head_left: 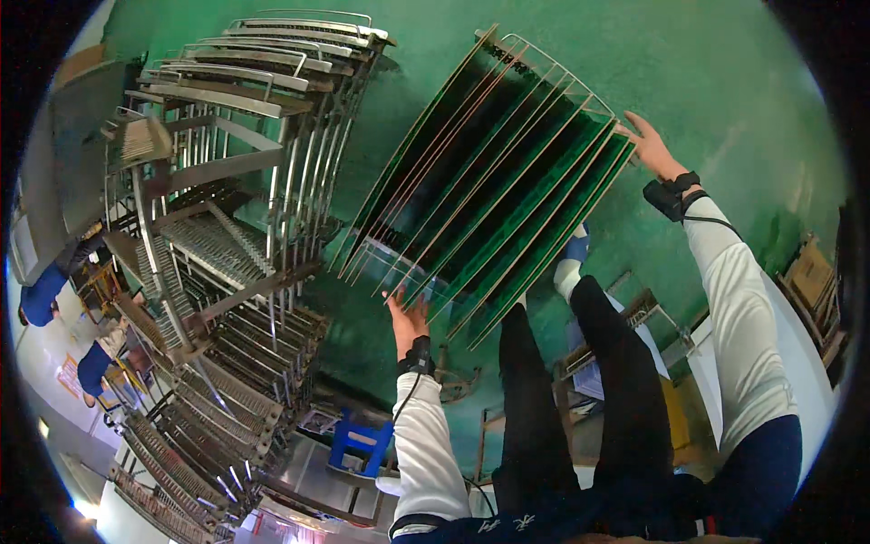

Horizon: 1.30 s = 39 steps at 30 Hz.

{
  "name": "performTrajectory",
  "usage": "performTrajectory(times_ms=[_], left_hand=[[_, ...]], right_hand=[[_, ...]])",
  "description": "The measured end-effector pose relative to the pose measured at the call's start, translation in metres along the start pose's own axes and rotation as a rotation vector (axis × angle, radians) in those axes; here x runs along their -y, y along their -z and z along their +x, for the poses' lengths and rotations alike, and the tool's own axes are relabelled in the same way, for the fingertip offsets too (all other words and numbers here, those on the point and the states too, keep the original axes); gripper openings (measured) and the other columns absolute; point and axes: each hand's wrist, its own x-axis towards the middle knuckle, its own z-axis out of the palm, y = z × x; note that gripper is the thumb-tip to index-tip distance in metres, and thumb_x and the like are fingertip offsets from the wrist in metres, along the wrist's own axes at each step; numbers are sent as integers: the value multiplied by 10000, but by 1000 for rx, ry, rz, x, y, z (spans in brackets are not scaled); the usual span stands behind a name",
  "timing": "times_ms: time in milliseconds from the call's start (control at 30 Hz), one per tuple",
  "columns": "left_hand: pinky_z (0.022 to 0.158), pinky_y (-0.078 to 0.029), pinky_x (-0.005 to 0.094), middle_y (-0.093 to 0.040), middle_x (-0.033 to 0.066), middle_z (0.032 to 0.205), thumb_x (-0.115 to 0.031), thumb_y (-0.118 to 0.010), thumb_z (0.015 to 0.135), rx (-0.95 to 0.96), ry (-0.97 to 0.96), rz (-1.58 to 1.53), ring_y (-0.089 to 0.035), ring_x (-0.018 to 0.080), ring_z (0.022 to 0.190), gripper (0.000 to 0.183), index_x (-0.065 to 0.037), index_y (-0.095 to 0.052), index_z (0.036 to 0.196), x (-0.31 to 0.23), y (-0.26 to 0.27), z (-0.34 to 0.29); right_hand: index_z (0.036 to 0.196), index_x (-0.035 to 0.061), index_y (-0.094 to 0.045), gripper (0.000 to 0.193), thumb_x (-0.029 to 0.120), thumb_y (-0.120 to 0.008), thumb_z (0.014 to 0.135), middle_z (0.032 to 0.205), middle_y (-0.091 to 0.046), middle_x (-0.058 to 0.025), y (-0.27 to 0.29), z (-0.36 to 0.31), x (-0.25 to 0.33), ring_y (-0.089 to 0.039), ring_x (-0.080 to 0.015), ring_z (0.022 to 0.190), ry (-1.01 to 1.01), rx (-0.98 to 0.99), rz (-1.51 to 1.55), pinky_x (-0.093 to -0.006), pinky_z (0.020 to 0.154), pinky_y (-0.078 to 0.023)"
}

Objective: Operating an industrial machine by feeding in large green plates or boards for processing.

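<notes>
A wire rack (542,63) holds several large dark green boards (494,186) standing on edge in a row. My left hand (408,317) touches the near lower corner of the boards, fingers spread against them. At the far right end of the row my right hand (648,145) rests on the outermost board's edge with fingers apart. Both wrists wear black straps with a cable. My legs in black trousers (580,381) show below the rack.
A tall metal trolley of empty slotted wire racks (227,199) stands to the left on the green floor (725,82). A blue stool (361,442) sits near my left arm. Wooden frames (811,272) lie at right. People in blue (41,295) are at far left.
</notes>
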Motion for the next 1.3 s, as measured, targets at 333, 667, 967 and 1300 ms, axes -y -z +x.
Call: performTrajectory(times_ms=[333, 667, 967, 1300], left_hand=[[1123, -152, 536, -257, 117, 1527, -700, -341, 890, 327, -361, 782, -238, 305, 1398, 800, -151, -298, 1471, 17, 38, 47], [1063, -325, 482, -447, 109, 1397, -515, -458, 944, 315, -43, -245, -438, 280, 1247, 556, -120, -467, 1335, 23, 38, 57], [896, -425, 412, -604, 71, 1111, -429, -477, 968, 327, -20, -384, -551, 250, 1008, 454, -21, -563, 1147, -20, 9, -16], [759, -465, 415, -592, 49, 1088, -336, -549, 946, 201, 28, -96, -557, 230, 980, 287, -101, -594, 1104, -54, 3, -125]], right_hand=[[1352, 15, -444, 528, 178, -615, 880, 1257, -555, -86, -37, 42, -6, -538, -181, 1116, 26, 312, 779, -311, 941, -436], [1212, 53, -570, 331, 223, -586, 929, 1110, -614, -39, -16, 55, -16, -588, -136, 966, 169, 326, 511, -305, 820, -503], [1166, 60, -580, 254, 176, -556, 941, 1111, -636, -61, 8, -69, -63, -618, -203, 925, -267, 277, 1096, -359, 790, -542], [1169, 43, -560, 234, 87, -521, 942, 1164, -610, -87, 74, -224, -119, -612, -215, 969, -466, 207, 1175, -362, 840, -533]])
